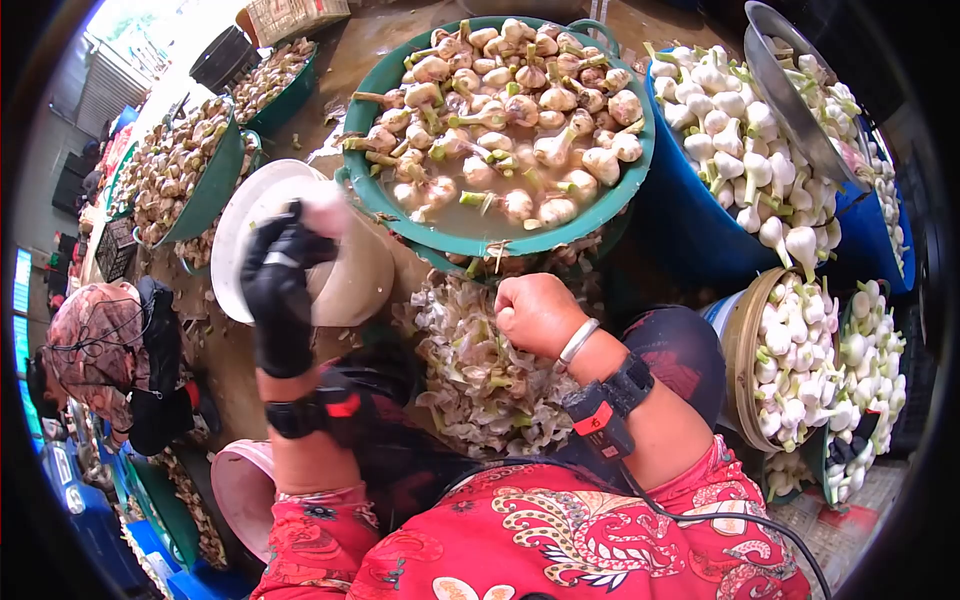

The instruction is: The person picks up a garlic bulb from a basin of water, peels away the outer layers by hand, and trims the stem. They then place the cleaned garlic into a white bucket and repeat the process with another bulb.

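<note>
My left hand (283, 275), in a black glove, is raised over the white bucket (365, 265). It is closed on a pale, rounded garlic bulb (326, 212), which is smeared by motion. My bare right hand (540, 314) is curled into a fist above a heap of garlic peelings (480, 365) between my knees. Whatever its fingers hold, if anything, is hidden from view. Just beyond both hands, a green tub (365, 195) holds unpeeled garlic bulbs with cut stems in murky water.
On the right, a blue tub (680, 200) and a tan-rimmed bucket (745, 370) are heaped with white garlic. A metal basin (795, 95) leans there. Green tubs (215, 195) of garlic stand at left, near a bent-over person (100, 335). A pink bucket (240, 490) is by my left elbow.
</note>
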`<state>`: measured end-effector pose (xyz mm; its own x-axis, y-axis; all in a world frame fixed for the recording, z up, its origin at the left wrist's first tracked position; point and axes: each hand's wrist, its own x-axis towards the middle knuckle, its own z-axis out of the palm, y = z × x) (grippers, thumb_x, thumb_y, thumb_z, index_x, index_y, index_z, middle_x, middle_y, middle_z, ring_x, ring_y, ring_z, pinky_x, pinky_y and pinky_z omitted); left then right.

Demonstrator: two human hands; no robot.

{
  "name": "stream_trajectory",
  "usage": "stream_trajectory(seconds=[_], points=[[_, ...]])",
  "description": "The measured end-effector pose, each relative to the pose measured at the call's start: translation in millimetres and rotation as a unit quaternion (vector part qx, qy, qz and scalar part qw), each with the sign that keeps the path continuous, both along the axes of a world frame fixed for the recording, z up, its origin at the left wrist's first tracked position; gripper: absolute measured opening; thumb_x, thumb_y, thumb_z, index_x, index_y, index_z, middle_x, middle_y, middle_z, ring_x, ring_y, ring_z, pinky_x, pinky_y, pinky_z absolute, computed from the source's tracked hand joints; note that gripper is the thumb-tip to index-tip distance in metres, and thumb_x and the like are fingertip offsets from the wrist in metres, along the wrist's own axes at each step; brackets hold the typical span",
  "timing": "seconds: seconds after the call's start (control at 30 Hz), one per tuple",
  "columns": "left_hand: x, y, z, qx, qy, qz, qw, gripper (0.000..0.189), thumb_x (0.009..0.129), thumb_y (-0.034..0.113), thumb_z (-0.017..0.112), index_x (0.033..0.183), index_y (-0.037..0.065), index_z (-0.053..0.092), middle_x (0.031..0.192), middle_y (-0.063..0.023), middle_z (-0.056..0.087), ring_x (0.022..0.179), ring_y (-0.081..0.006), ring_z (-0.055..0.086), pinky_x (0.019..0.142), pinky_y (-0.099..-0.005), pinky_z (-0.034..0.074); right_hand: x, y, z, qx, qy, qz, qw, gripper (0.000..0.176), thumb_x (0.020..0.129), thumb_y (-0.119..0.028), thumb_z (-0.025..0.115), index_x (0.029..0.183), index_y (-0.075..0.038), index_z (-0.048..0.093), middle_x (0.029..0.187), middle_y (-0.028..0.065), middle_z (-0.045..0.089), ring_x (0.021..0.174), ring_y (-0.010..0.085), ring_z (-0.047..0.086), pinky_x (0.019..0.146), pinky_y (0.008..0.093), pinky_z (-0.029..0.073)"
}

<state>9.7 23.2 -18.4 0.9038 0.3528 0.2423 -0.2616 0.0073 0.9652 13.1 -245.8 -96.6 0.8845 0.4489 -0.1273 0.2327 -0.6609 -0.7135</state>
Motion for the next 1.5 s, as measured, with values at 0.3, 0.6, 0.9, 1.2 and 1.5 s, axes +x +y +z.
stream_trajectory(seconds=[0.3, 0.6, 0.9, 1.2, 1.5], points=[[32.3, 28.1, -12.9, 0.455, 0.051, -0.021, 0.889, 0.042, 0.081, 0.005, 0.066, 0.122, 0.001, 0.058, 0.115, -0.0172, 0.062, 0.107, -0.0255, 0.059, 0.092, -0.0336, 0.045, 11.1, 9.1, 6.4, 0.193, -0.109, -0.153, 0.963, 0.010, 0.073, -0.013, 0.061, 0.077, -0.004, 0.061, 0.076, 0.0173, 0.061, 0.072, 0.0366, 0.060, 0.068, 0.0428, 0.049], [133.9, -122.7, -102.3, 0.683, 0.071, -0.215, 0.694, 0.050, 0.076, 0.019, 0.066, 0.123, 0.011, 0.056, 0.111, -0.0173, 0.063, 0.103, -0.0352, 0.060, 0.090, -0.0442, 0.045, 40.3, -51.1, 33.3, 0.373, -0.057, -0.373, 0.848, 0.006, 0.079, -0.007, 0.063, 0.081, -0.001, 0.063, 0.067, 0.0047, 0.063, 0.060, 0.0094, 0.058, 0.059, 0.0261, 0.048], [60.5, -97.6, -33.4, 0.403, 0.171, -0.316, 0.842, 0.023, 0.083, 0.011, 0.067, 0.103, -0.001, 0.066, 0.091, -0.0116, 0.069, 0.084, -0.0149, 0.063, 0.077, -0.0295, 0.050, 34.3, -44.8, 28.2, 0.270, -0.068, -0.231, 0.932, 0.038, 0.074, -0.018, 0.070, 0.108, -0.004, 0.062, 0.086, 0.0139, 0.065, 0.077, 0.0203, 0.063, 0.074, 0.0313, 0.050], [-4.4, -92.4, -13.7, -0.213, 0.167, -0.298, 0.915, 0.050, 0.091, 0.026, 0.058, 0.131, -0.001, 0.044, 0.110, -0.0121, 0.062, 0.095, -0.0242, 0.064, 0.087, -0.0377, 0.051, 8.7, -12.1, 38.6, 0.522, 0.187, -0.074, 0.829, 0.061, 0.066, -0.002, 0.079, 0.119, -0.002, 0.050, 0.103, 0.0047, 0.060, 0.091, 0.0103, 0.059, 0.082, 0.0270, 0.051], [8.6, -99.2, -52.1, -0.266, 0.175, -0.246, 0.916, 0.036, 0.092, 0.023, 0.060, 0.121, 0.002, 0.054, 0.092, -0.0068, 0.064, 0.080, -0.0167, 0.064, 0.071, -0.0307, 0.053, 6.3, 2.8, 28.2, 0.501, 0.090, -0.121, 0.852, 0.064, 0.068, -0.013, 0.083, 0.120, 0.002, 0.050, 0.100, 0.0069, 0.063, 0.088, 0.0095, 0.059, 0.080, 0.0259, 0.051]])
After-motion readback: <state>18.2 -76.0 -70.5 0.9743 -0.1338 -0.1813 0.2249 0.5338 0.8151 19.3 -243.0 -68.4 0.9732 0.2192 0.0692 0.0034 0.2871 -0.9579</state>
